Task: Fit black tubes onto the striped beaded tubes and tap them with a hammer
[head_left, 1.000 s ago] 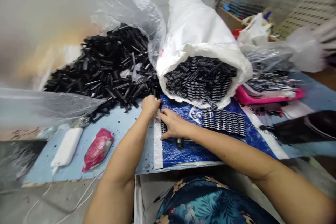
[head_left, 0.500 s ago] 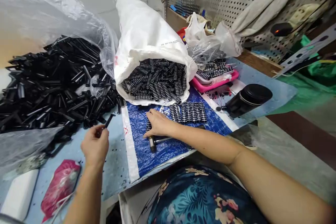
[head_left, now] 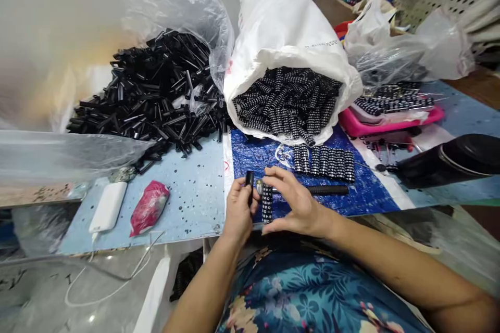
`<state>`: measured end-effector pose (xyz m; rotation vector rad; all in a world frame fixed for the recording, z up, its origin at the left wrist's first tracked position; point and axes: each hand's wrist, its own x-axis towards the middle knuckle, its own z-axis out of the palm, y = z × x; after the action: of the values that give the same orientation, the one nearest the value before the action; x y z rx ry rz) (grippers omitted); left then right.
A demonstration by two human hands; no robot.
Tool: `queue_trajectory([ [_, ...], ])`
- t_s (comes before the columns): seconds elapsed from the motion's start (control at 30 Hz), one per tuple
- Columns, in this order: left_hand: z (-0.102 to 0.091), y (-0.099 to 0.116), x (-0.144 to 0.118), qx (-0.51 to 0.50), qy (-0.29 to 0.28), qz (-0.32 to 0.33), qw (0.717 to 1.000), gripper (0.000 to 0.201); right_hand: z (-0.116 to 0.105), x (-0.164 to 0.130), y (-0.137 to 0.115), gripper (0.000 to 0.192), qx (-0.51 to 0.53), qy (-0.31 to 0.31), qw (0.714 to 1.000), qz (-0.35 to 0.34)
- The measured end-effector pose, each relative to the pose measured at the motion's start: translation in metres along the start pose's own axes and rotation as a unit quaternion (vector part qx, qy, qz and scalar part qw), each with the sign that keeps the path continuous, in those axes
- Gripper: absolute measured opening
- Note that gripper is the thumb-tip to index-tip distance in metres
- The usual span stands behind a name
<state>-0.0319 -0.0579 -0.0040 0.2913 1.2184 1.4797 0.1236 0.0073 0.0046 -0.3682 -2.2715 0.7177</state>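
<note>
My left hand point(head_left: 239, 205) pinches a short black channel-shaped piece point(head_left: 249, 181), held upright. Beside it, my right hand point(head_left: 297, 203) spans a column of black number wheels point(head_left: 267, 204) end to end, fingers at the top and thumb at the bottom. White digits run along this column. The two pieces are close together but apart. Behind the right hand lies a hammer with a black handle point(head_left: 328, 190), its shaft partly hidden by the fingers. Several more number-wheel columns point(head_left: 324, 162) lie side by side on the blue sheet point(head_left: 367, 197).
A white sack point(head_left: 289, 21) full of number-wheel columns opens towards me. On the left spreads a heap of black pieces point(head_left: 156, 93) in clear plastic. A pink tray point(head_left: 390, 124) and black bottle point(head_left: 449, 161) stand right; a power bank point(head_left: 108, 207) and red packet point(head_left: 149, 208) lie left.
My left hand has brought the black piece from beside the heap to the right, near my right hand. The number-wheel column is now drawn closer to me. The camera view has turned left.
</note>
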Motion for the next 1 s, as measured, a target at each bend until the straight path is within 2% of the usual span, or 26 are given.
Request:
queue_trajectory([
  [0.1, 0.014, -0.008, -0.012, -0.003, -0.009, -0.012, 1.0, 0.04, 0.005, -0.002, -0.003, 0.094, -0.009, 0.008, 0.999, -0.035],
  [0.23, 0.021, -0.002, -0.021, -0.071, -0.02, -0.066, 0.995, 0.045, 0.008, -0.008, 0.002, 0.095, -0.007, 0.025, 0.999, -0.025],
  [0.37, 0.011, -0.001, -0.022, -0.057, -0.059, -0.093, 0.992, 0.043, 0.008, -0.014, 0.006, 0.096, -0.011, 0.019, 1.0, -0.022],
  [0.53, -0.003, -0.012, -0.018, 0.03, -0.05, -0.035, 0.998, 0.044, 0.01, -0.022, 0.007, 0.098, -0.009, 0.024, 1.0, 0.01],
  [0.6, -0.004, -0.012, -0.017, 0.062, -0.062, -0.033, 0.996, 0.046, 0.011, -0.025, 0.007, 0.097, -0.023, 0.025, 0.999, 0.009],
  [0.67, -0.002, -0.008, -0.016, 0.071, -0.088, -0.058, 0.992, 0.049, 0.013, -0.027, 0.008, 0.096, -0.046, 0.017, 0.999, -0.002],
  [0.77, 0.002, -0.003, -0.013, 0.034, -0.118, -0.138, 0.983, 0.054, 0.012, -0.025, 0.01, 0.1, -0.052, 0.0, 0.999, -0.006],
  [0.83, 0.003, -0.004, -0.012, 0.006, -0.11, -0.181, 0.977, 0.056, 0.007, -0.024, 0.011, 0.109, -0.04, -0.012, 0.999, -0.008],
  [0.87, 0.002, -0.005, -0.011, 0.002, -0.1, -0.18, 0.979, 0.056, 0.003, -0.026, 0.012, 0.113, -0.039, -0.02, 0.999, -0.008],
  [0.93, -0.005, -0.008, -0.006, 0.037, -0.075, -0.112, 0.99, 0.052, -0.007, -0.033, 0.014, 0.106, -0.07, -0.04, 0.997, 0.007],
  [1.0, -0.018, -0.009, 0.001, 0.138, -0.049, 0.023, 0.989, 0.043, -0.019, -0.046, 0.019, 0.074, -0.155, -0.062, 0.984, 0.055],
])
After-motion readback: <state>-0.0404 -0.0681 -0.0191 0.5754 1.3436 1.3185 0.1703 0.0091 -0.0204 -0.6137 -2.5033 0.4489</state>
